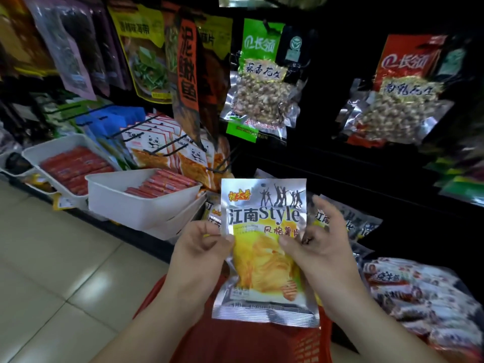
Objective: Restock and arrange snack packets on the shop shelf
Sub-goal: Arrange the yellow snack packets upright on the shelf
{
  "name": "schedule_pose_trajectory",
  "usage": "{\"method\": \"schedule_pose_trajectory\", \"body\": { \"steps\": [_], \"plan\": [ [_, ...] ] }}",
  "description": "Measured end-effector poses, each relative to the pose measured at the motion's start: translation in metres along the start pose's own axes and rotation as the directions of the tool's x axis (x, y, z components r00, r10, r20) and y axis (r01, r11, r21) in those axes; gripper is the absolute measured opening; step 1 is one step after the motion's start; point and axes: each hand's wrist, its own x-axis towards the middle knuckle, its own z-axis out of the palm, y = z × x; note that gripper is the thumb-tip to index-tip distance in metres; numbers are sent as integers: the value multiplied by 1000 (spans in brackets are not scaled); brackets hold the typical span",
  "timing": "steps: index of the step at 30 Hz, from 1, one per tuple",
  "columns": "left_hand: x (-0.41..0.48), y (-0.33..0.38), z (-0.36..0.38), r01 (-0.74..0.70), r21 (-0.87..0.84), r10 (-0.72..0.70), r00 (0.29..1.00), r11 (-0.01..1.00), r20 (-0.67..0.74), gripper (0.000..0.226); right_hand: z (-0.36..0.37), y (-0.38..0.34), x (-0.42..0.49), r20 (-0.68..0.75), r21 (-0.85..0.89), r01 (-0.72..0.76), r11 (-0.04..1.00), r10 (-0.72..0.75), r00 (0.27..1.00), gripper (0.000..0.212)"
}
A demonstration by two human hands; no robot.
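Observation:
I hold a silver and yellow chip packet (264, 247) upright in front of me, printed face toward the camera. My left hand (201, 247) pinches its left edge between thumb and fingers. My right hand (317, 239) pinches the right edge with the thumb on the front, its other fingers spread behind. More packets of the same kind (340, 221) lie on the low shelf just behind the held one. Below my hands sits a red plastic basket (301, 344).
White bins (136, 205) of red sausage sticks stand at the left. Panda-print packets (157, 145) hang on hooks above them. Peanut bags (262, 98) hang on the dark shelf ahead. Red and white packets (419, 297) pile at the lower right. Tiled floor (52, 284) lies left.

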Motion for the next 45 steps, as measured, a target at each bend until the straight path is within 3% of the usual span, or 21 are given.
{"method": "schedule_pose_trajectory", "body": {
  "steps": [3, 5, 11, 15, 18, 21, 25, 27, 30, 33, 36, 39, 42, 45],
  "plan": [
    [1, -2, -1, -18, 4, 18, 999, 1000, 31, 14, -8, 1, 2, 69, -7, -2, 1000, 2, 998, 53],
    [2, 2, -1, -18, -18, 19, 997, 1000, 68, 9, -11, 7, 7, 78, -2, -40, 999, 40, 996, 49],
    [0, 9, -1, -45, 55, 33, 980, 997, 198, 41, -12, 7, 17, 125, 111, -111, 988, 97, 987, 56],
    [-1, 10, -2, -113, 55, 101, 979, 992, 175, 42, -7, 4, 11, 233, 104, -83, 991, 57, 971, 61],
    [-1, 12, -2, -76, -18, 77, 988, 997, 132, 39, -2, 4, 6, 296, 86, -81, 993, 52, 954, 65],
    [2, 11, -2, -30, -16, 32, 988, 999, 151, 41, -2, 7, 10, 257, 126, -131, 983, 95, 962, 62],
    [1, 10, -3, -16, 146, -32, 945, 989, 324, 50, -4, 13, 18, 131, 135, -164, 977, 147, 980, 67],
    [1, 9, -1, -32, 208, -34, 952, 978, 306, 45, -4, 12, 21, 112, 122, -176, 977, 162, 980, 66],
    [6, 8, 4, -16, 187, -29, 971, 982, 236, 44, -11, 4, 24, 128, 67, -204, 977, 195, 973, 55],
    [9, 9, 9, -41, 146, 4, 971, 988, 240, 51, -20, -2, 26, 190, -15, -240, 971, 239, 952, 57],
    [5, 12, 18, 4, 48, -21, 929, 999, 370, 68, -28, -6, 27, 109, -24, -169, 985, 170, 979, 58],
    [-3, 13, 21, -3, 74, -30, 900, 997, 434, 78, -30, -7, 24, 81, -81, -67, 994, 74, 994, 54],
    [-7, 16, 16, -21, 76, -10, 921, 997, 389, 72, -36, -9, 22, 167, -69, -90, 994, 101, 981, 57],
    [-9, 18, 7, -53, 74, 20, 922, 996, 386, 65, -47, -10, 20, 349, -139, -155, 978, 195, 917, 67]
  ]
}}
